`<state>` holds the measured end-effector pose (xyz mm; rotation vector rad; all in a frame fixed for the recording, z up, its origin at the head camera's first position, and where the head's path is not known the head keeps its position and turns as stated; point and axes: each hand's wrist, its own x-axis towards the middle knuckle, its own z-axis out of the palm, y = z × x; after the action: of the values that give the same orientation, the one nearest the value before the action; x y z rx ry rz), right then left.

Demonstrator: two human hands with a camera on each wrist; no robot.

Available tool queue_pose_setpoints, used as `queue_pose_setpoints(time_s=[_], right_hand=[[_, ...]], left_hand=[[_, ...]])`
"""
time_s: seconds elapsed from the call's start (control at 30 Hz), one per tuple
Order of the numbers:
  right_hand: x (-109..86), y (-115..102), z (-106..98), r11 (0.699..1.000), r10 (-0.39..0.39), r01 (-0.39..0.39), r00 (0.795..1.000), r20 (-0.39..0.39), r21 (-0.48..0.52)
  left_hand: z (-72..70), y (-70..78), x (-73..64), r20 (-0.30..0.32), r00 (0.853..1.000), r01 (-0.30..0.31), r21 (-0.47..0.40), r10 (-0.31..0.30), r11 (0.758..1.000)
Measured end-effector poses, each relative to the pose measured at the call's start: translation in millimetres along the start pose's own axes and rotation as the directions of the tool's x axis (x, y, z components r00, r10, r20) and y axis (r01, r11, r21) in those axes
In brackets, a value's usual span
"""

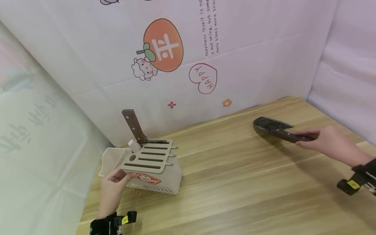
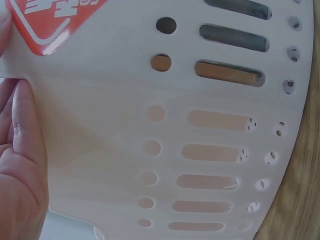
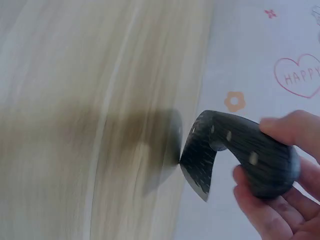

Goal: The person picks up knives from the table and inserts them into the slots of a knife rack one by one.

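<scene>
On the left stands a beige knife holder (image 1: 173,176) with a slotted top and a red label. My left hand (image 1: 113,187) grips its near left edge; in the left wrist view the fingers (image 2: 24,117) lie at the edge of the perforated wall. A knife with a brown riveted handle (image 1: 133,125) stands in the rear slot, its blade mostly hidden. Beside it a white rod-like handle (image 1: 134,145) sticks up from a round hole. To the right, my right hand (image 1: 332,143) holds a dark-bladed cleaver (image 1: 268,124) by its brown handle, above the table.
A wood-grain table (image 1: 223,182) carries the holder. White printed cloth (image 1: 249,58) hangs behind the table, with more cloth at the left and right sides. Small hooks (image 1: 173,155) jut from the holder's right side.
</scene>
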<state>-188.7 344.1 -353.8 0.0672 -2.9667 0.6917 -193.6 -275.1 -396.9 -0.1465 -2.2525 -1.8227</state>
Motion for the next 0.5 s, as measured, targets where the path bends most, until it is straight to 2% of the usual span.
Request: queue_pose_setpoints(time_s=[0.1,0.23,0.37,0.4,0.43,0.47,0.5], right_hand=[[3.5,2,-3,1.0,0.015,-0.013,0.997,-0.082,0.023],[10.1,6,-7,0.988,0.099,-0.08,0.985,-0.142,0.133],[15.1,8,-6,0.941,0.168,-0.104,0.969,-0.179,0.321],[16.6,8,-6,0.918,0.18,-0.099,0.967,-0.18,0.384],[18.8,8,-5,0.87,0.182,-0.074,0.967,-0.179,0.488],[22.0,6,-4,0.783,0.177,-0.026,0.967,-0.182,0.622],[25.4,4,-3,0.663,0.164,0.033,0.968,-0.188,0.748]], left_hand=[[-0.6,-1.3,-0.6,-0.002,1.0,-0.006,0.011,0.006,1.0],[-1.5,-1.5,-1.7,-0.013,1.0,0.001,0.023,-0.001,1.0],[-1.4,-1.3,-2.6,-0.015,1.0,0.007,0.01,-0.007,1.0],[-1.1,-1.3,-2.4,-0.012,1.0,0.005,0.01,-0.005,1.0],[-0.7,-1.4,-1.9,-0.01,1.0,0.001,0.008,-0.001,1.0],[-0.2,-1.5,-1.3,-0.004,1.0,-0.002,0.008,0.002,1.0],[0.4,-1.6,-0.7,0.0,1.0,-0.006,0.007,0.006,1.0]])
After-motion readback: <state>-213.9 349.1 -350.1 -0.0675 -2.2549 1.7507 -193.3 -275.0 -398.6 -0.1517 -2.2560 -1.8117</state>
